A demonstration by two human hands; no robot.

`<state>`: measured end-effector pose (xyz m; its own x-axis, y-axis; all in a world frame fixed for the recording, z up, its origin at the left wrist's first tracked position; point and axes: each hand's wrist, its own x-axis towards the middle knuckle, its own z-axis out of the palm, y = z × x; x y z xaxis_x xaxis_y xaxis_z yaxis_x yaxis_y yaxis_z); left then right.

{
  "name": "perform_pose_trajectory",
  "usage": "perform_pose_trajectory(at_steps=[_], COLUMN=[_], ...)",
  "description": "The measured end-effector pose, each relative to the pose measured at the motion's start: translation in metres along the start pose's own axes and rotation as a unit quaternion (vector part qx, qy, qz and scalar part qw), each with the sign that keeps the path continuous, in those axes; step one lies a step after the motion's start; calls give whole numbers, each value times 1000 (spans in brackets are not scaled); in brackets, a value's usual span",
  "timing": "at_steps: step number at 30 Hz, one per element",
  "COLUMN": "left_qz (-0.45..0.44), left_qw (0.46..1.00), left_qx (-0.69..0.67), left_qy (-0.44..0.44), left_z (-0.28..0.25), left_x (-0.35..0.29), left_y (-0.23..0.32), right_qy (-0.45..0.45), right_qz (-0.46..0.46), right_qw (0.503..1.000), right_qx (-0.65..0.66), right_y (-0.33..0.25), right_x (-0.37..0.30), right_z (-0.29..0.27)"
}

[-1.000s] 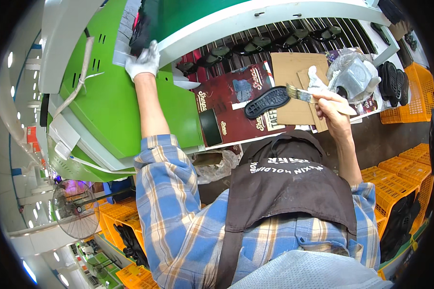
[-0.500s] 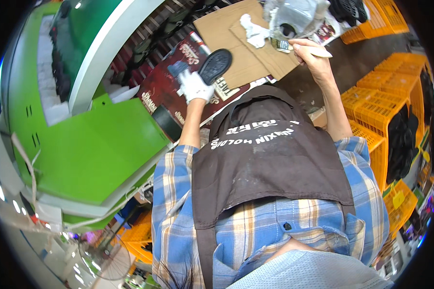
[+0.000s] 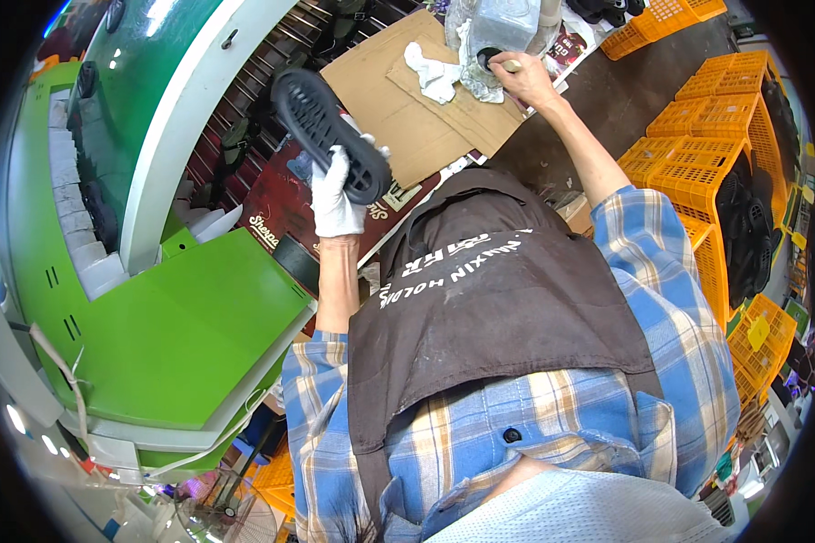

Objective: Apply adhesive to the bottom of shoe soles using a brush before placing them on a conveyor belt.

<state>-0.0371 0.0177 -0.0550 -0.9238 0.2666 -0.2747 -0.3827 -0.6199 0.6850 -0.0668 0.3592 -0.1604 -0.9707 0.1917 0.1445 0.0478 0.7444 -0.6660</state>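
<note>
My left hand (image 3: pixel 338 201), in a white glove, grips a black shoe sole (image 3: pixel 312 113) and holds it up and tilted. The sole's ribbed, hollowed side shows. My bare right hand (image 3: pixel 527 81) is closed round a pale-handled tool (image 3: pixel 512 65) that looks like a brush. The tool's far end is hidden at the dark round opening (image 3: pixel 487 58) of a clear plastic container (image 3: pixel 507 23). Crumpled clear plastic (image 3: pixel 480 84) lies around the container. A crumpled white cloth or tissue (image 3: pixel 433 74) rests just left of it on flat brown cardboard (image 3: pixel 362 86).
Under the sole lies a dark red printed carton (image 3: pixel 267 201). A green machine (image 3: pixel 190 335) with a pale curved frame (image 3: pixel 167 136) stands at left. Slatted racking (image 3: pixel 222 136) with dark items is behind. Orange crates (image 3: pixel 697 172), some with black soles, stand at right.
My left hand has raised the sole off the carton area, turning it to the left. My right hand has moved left and brought the tool to the container's opening. The view has shifted slightly.
</note>
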Motion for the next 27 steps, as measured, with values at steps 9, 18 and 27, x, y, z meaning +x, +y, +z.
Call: perform_pose_trajectory(at_steps=[9,18,27], left_qz=[-21,-90,-166], left_qw=[981,986,982], left_qx=[-126,-74,-37], left_qy=[-144,-122,-86], left_z=[20,27,40], left_x=[9,9,-18], left_y=[-17,-22,-20], right_qy=[97,179,61], right_qz=[179,191,25], right_qw=[877,841,778], right_qx=[434,474,624], right_y=[-6,-20,-132], right_x=[-52,-101,-85], right_z=[6,-1,-78])
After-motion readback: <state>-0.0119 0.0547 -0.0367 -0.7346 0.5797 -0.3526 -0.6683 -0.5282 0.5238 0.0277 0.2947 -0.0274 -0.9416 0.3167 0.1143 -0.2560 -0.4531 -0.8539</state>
